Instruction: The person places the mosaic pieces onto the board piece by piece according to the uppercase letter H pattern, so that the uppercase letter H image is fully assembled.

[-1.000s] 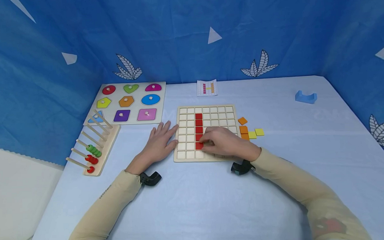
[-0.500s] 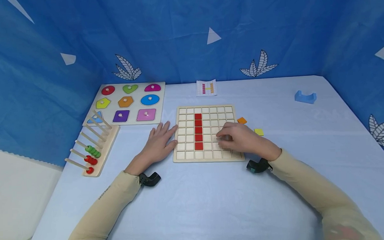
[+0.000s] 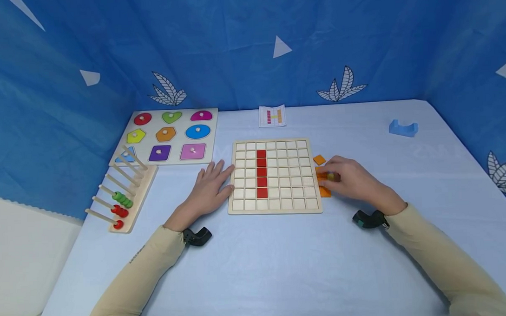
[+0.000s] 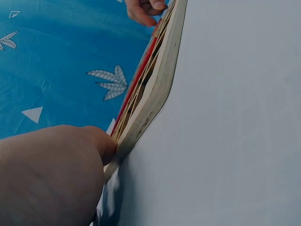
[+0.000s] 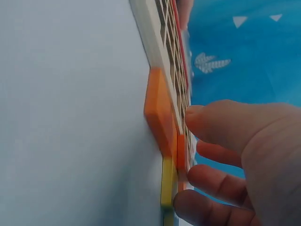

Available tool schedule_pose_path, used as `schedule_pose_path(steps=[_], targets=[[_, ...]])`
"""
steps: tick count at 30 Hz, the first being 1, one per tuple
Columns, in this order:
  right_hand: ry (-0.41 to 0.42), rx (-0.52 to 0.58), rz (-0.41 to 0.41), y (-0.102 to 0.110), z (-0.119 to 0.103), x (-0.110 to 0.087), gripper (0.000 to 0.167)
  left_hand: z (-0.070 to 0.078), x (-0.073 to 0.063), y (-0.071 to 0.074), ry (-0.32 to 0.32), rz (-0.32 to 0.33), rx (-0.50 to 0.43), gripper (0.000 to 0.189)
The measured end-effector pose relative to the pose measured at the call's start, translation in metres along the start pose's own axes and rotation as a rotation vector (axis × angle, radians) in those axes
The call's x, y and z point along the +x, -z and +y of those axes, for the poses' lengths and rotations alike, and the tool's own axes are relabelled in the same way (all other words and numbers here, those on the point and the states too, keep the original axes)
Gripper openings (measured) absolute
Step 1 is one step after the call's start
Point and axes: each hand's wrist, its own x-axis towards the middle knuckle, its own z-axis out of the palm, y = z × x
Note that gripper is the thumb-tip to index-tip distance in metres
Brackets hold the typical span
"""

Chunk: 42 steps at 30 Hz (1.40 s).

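A wooden grid board (image 3: 291,184) lies mid-table, with several red square tiles (image 3: 262,172) in one upright column of its cells. My left hand (image 3: 210,187) rests flat, fingers spread, its index finger and thumb at the board's left edge. Just off the board's right edge, my right hand (image 3: 354,180) reaches over a small group of orange tiles (image 3: 319,160). Its thumb and fingers stand apart in the right wrist view, beside an orange tile (image 5: 158,108) and a yellow tile (image 5: 167,181). The hand partly covers these tiles in the head view.
A shape puzzle board (image 3: 175,149) lies at the back left, with a bead-and-peg rack (image 3: 143,192) before it. Behind the grid board is a pattern card (image 3: 272,116). A blue curved block (image 3: 403,128) sits at the far right.
My right hand has moved right, from the lower end of the red column across the board to the orange and yellow tiles. The left hand has stayed at the board's left edge.
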Motion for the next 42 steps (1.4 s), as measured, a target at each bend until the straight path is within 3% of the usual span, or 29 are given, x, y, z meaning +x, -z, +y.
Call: schedule_pose_path(steps=[7,14,31,42], targets=[[-0.048,-0.054,0.059,0.010,0.020,-0.017,0.032,0.001,0.000,0.000,-0.001,-0.007,0.009,0.064],[-0.094,-0.072,0.020,0.012,0.033,-0.019,0.036,0.002,0.000,0.001,-0.002,-0.002,0.003,0.064],[-0.167,-0.081,-0.047,0.013,0.035,-0.017,0.039,0.002,-0.001,0.001,0.000,0.001,0.007,0.063],[-0.171,-0.077,-0.056,0.013,0.034,-0.017,0.036,0.001,0.000,0.000,0.002,-0.003,0.002,0.063]])
